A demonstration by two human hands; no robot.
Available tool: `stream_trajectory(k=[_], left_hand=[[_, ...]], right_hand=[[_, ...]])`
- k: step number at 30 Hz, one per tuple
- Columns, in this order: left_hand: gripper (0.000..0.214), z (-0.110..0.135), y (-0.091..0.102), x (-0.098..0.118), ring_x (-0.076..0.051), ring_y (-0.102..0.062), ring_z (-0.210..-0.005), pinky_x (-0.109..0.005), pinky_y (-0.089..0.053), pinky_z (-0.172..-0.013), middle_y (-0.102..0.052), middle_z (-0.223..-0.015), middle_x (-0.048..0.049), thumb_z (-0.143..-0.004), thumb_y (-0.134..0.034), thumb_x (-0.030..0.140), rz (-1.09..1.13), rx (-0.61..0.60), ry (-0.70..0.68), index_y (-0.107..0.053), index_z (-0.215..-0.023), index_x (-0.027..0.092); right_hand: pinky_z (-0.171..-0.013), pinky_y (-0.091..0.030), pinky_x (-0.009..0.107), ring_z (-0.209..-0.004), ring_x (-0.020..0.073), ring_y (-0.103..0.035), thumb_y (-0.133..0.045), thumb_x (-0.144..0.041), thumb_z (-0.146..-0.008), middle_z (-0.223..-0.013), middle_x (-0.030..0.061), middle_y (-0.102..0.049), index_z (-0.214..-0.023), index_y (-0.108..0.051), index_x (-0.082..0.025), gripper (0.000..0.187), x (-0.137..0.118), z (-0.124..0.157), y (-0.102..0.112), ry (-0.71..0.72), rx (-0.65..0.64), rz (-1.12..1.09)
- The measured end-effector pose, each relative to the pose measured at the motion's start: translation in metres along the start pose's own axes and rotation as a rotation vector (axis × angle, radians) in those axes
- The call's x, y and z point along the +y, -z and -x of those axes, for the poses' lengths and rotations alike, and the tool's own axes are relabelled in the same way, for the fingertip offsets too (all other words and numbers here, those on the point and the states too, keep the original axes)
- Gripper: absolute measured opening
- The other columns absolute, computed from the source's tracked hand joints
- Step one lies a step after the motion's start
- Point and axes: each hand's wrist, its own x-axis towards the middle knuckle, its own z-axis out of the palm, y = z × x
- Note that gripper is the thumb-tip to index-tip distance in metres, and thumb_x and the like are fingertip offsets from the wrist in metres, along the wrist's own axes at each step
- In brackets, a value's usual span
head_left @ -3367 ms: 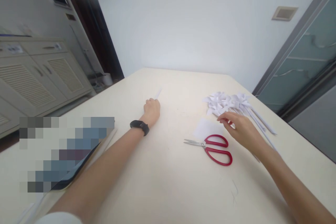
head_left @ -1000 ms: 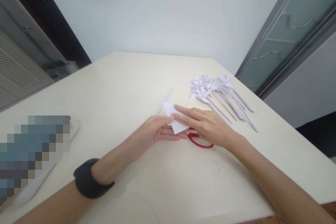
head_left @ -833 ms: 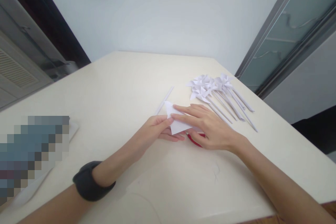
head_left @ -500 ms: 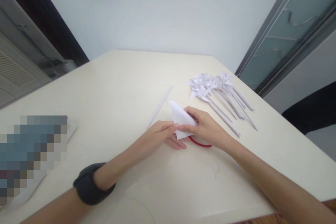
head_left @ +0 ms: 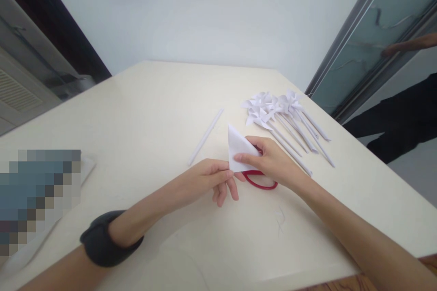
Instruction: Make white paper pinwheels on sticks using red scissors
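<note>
The left hand (head_left: 213, 182) pinched the near corner of the folded paper (head_left: 239, 148), raised just above the table (head_left: 153, 100), while the right hand (head_left: 273, 163) gripped its right edge over the red scissors (head_left: 261, 183). Folding seemed midway; creasing would demand matched edges.

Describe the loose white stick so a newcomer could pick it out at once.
On the cream table, look left of the white pinwheels bunched near the right edge. The stick lies alone, flat, just beyond the left hand. Unlike those beside it, it carries no folded head and touches nothing else.
</note>
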Motion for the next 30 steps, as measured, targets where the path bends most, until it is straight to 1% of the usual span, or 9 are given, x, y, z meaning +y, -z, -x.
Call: stream_trajectory(k=[7,13,16,24,27,29,30], left_hand=[[0.023,0.0002,-0.0015,0.0002,-0.011,-0.054,-0.052,-0.026,-0.043,-0.055,-0.068,-0.076,-0.0044,-0.089,-0.044,0.029,0.026,0.000,0.012,-0.058,-0.075,0.017],[0.020,-0.0002,-0.0017,0.0001,-0.010,-0.053,-0.050,-0.026,-0.040,-0.053,-0.067,-0.072,-0.0020,-0.088,-0.045,0.028,0.060,0.011,0.037,-0.059,-0.082,0.016],[0.019,-0.0002,-0.0013,-0.0004,-0.010,-0.053,-0.050,-0.026,-0.039,-0.053,-0.066,-0.070,-0.0009,-0.088,-0.046,0.028,0.087,0.008,0.041,-0.059,-0.081,0.016],[0.022,0.0005,-0.0017,0.0035,-0.010,-0.053,-0.050,-0.025,-0.039,-0.053,-0.064,-0.068,-0.0012,-0.089,-0.047,0.032,0.091,0.010,0.042,-0.061,-0.083,0.015],[0.027,-0.0009,-0.0018,0.0041,-0.009,-0.052,-0.049,-0.024,-0.040,-0.053,-0.063,-0.065,-0.0011,-0.087,-0.050,0.037,0.052,0.008,0.060,-0.061,-0.078,0.014],[0.031,-0.0023,-0.0017,0.0014,-0.009,-0.051,-0.048,-0.023,-0.040,-0.052,-0.062,-0.063,-0.0011,-0.088,-0.048,0.040,0.031,0.017,0.076,-0.062,-0.076,0.014],[0.033,-0.0028,-0.0015,-0.0005,-0.008,-0.051,-0.046,-0.023,-0.040,-0.051,-0.062,-0.062,-0.0007,-0.089,-0.046,0.040,0.021,0.042,0.076,-0.063,-0.077,0.014]], right_hand=[[-0.047,-0.028,0.022,-0.053,0.0082,-0.039,-0.058,-0.037,-0.079,-0.060,-0.0044,-0.045,-0.067,-0.050,-0.018,0.023,-0.0004,0.0003,0.0002,0.006,0.007,0.006],[-0.049,-0.029,0.022,-0.055,0.0088,-0.040,-0.058,-0.036,-0.079,-0.062,-0.0043,-0.046,-0.068,-0.051,-0.018,0.023,-0.0001,-0.0005,0.0008,0.007,0.007,0.013],[-0.050,-0.029,0.023,-0.056,0.0094,-0.041,-0.058,-0.036,-0.079,-0.063,-0.0039,-0.047,-0.069,-0.052,-0.018,0.021,0.0000,-0.0004,0.0012,0.010,0.008,0.003],[-0.051,-0.031,0.023,-0.057,0.0093,-0.042,-0.058,-0.037,-0.079,-0.065,-0.0041,-0.048,-0.072,-0.053,-0.018,0.020,-0.0001,0.0004,0.0016,0.006,0.006,0.002],[-0.051,-0.031,0.023,-0.058,0.0091,-0.042,-0.059,-0.041,-0.079,-0.064,-0.0044,-0.048,-0.071,-0.052,-0.018,0.025,-0.0005,0.0000,0.0016,0.007,0.021,0.012],[-0.051,-0.031,0.022,-0.058,0.0089,-0.041,-0.059,-0.043,-0.079,-0.064,-0.0047,-0.047,-0.070,-0.051,-0.018,0.027,-0.0005,-0.0005,0.0012,0.007,0.022,0.000],[-0.051,-0.031,0.022,-0.058,0.0087,-0.041,-0.059,-0.043,-0.079,-0.064,-0.0047,-0.047,-0.071,-0.052,-0.018,0.027,-0.0002,-0.0008,0.0010,0.008,0.016,-0.013]])
